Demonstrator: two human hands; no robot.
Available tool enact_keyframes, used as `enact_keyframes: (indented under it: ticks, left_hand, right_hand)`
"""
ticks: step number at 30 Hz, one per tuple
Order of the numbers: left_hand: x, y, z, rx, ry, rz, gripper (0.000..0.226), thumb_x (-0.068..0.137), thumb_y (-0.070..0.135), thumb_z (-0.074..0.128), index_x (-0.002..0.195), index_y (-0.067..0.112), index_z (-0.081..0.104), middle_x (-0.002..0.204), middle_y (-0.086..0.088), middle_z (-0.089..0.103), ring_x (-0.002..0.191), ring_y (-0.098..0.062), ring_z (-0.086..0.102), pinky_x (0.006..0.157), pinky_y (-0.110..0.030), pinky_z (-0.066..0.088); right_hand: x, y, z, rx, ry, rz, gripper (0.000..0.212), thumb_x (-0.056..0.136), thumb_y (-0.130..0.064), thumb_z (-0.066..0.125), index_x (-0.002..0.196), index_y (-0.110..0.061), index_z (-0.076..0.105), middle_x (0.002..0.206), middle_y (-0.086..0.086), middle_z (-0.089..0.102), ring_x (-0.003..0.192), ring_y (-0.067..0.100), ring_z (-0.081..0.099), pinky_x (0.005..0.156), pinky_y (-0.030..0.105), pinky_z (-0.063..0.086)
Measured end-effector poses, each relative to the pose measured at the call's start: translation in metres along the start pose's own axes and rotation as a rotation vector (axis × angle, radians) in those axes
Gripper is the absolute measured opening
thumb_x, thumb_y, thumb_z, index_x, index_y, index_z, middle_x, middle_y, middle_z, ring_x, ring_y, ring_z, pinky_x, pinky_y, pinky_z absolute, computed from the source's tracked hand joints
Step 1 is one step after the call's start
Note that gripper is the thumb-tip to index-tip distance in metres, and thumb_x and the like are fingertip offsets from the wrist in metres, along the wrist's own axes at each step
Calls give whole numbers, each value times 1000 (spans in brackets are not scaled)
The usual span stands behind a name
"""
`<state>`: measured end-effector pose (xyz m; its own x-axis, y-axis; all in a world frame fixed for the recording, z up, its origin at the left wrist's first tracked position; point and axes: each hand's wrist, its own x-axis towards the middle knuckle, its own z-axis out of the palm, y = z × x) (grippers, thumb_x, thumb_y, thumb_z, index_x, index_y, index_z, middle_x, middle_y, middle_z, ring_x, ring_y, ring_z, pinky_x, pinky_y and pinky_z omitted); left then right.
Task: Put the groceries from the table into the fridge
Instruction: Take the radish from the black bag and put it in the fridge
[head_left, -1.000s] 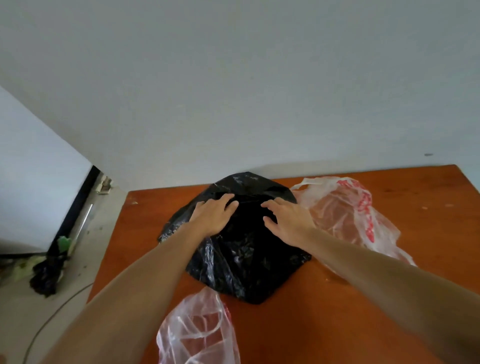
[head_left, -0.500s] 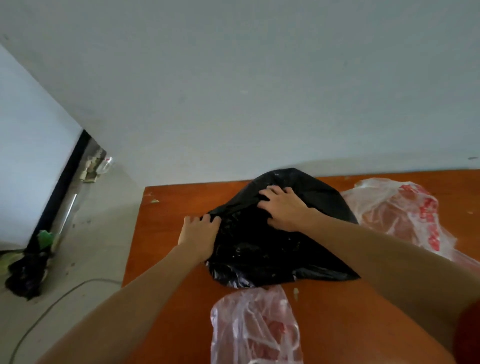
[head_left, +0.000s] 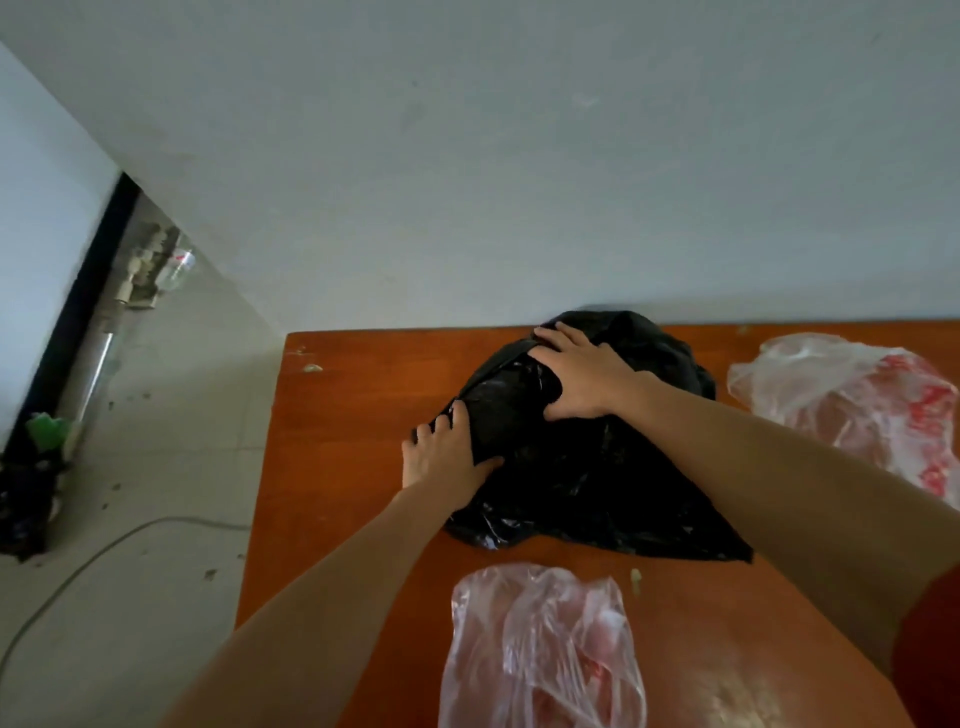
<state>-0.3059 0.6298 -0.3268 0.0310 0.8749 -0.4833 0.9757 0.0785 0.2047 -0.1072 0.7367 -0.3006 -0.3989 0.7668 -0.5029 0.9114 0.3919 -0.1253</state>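
A crumpled black plastic bag (head_left: 597, 483) lies on the orange-brown wooden table (head_left: 337, 467), near its far left corner. My left hand (head_left: 447, 460) holds the bag's left edge, thumb over the plastic and fingers at the rim. My right hand (head_left: 584, 382) rests on top of the bag's far part with fingers spread. What the black bag holds is hidden. A clear plastic bag (head_left: 540, 649) with pinkish contents lies at the near edge. Another clear bag with red print (head_left: 857, 400) lies at the right.
The table stands against a pale wall. Left of it is a tiled floor with a grey cable (head_left: 104, 545). A white panel (head_left: 41, 208) with a black edge fills the far left, with pipe fittings (head_left: 145, 270) and dark rubbish (head_left: 31, 499) beside it.
My left hand slid from the bag's top down to its left edge. My right hand moved toward the bag's far side. The view shifted left, so the table sits further right.
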Motion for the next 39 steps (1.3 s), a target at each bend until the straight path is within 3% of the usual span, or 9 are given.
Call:
enact_keyframes:
  ticks: [3,6,12,19,26,29,32,36,39]
  left_hand:
    - [6,-16,-3,-198,-26,133,72,89,57,52,146,20,28,130,-5,51,119,-29,49,93,-41,46]
    - [9,-34,-13,-491,-58,129,21,97,28,48,107,20,64,94,-2,68,86,-25,65,66,-35,48]
    - [10,-66,-9,-565,20,-55,31,90,2,53,62,16,57,64,-2,57,65,-21,55,52,-27,40]
    - [0,-71,-12,-281,180,67,51,83,16,69,131,22,52,123,-2,57,110,-23,57,88,-39,52]
    - [-26,-60,-1,257,334,687,57,56,3,78,109,17,64,113,-12,60,104,-32,58,81,-42,50]
    - [-27,-66,-2,264,271,604,50,57,5,80,104,19,69,104,-7,63,98,-29,60,78,-38,50]
    - [-29,-69,-5,198,187,493,45,80,6,64,123,19,61,121,-6,57,117,-28,51,95,-38,41]
    - [-25,-73,-10,214,79,358,45,94,15,50,138,23,46,144,0,40,135,-21,31,109,-36,31]
    - [-31,-89,-3,191,12,287,53,96,13,49,145,24,35,156,-1,25,142,-21,20,112,-38,28]
  right_hand:
    - [-3,8,-1,-133,31,-49,97,65,-59,74,144,-27,27,154,1,20,144,24,11,106,55,29]
    - [-1,11,-3,-135,74,-114,87,65,-71,67,135,-30,37,145,-2,37,134,24,33,98,47,36]
    - [-1,6,-2,-74,-46,-114,69,70,-85,45,124,-42,54,120,-9,55,110,20,49,85,42,46]
    - [-7,9,39,253,-90,62,44,92,-53,53,73,-14,62,65,2,56,70,26,57,59,32,40]
    - [-27,6,62,168,114,232,24,86,-45,64,92,-22,59,99,1,59,95,25,58,67,31,43]
    - [-41,-9,39,117,354,48,18,88,-27,61,104,-20,65,115,1,56,109,24,52,84,36,44]
    - [-59,-54,14,230,569,-322,13,87,-16,59,94,-16,70,101,1,64,93,21,61,72,32,49]
    - [-73,-93,35,-9,165,-494,47,86,-46,59,124,-17,57,119,5,55,107,24,52,79,38,49]
    - [-74,-83,58,-114,133,-398,79,75,-60,64,140,-24,37,132,4,41,118,25,40,89,42,43]
